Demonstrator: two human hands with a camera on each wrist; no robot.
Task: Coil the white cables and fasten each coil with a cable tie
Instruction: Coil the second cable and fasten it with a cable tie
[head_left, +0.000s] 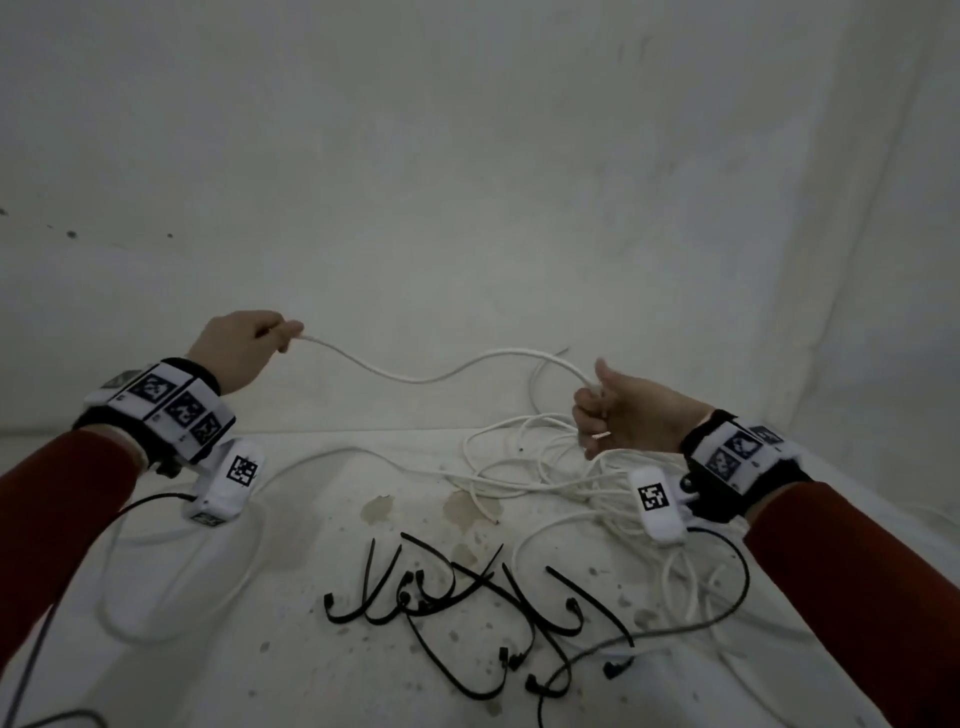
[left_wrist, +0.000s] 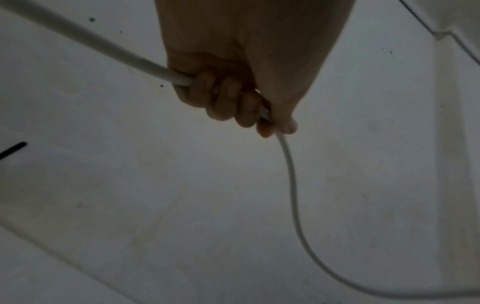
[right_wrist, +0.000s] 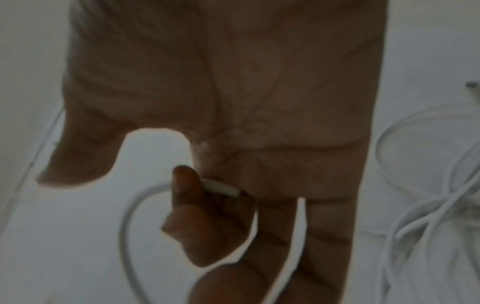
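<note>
Holding white cable (head_left: 415, 375), left hand (head_left: 244, 348), right hand (head_left: 631, 415)

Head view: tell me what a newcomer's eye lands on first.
A white cable sags in the air between the raised left hand and right hand, both gripping it. Below the right hand lies a loose tangle of cables, and nearer the person black ties lie scattered on the stained cloth.

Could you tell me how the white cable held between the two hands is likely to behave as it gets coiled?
The white cable sags in a soft curve between the left hand and the right hand, so it is probably floppy and light. Its smooth jacket may slip through a loose grip. The loose cable pile on the cloth looks tangled, so pulling may drag other loops along.
</note>
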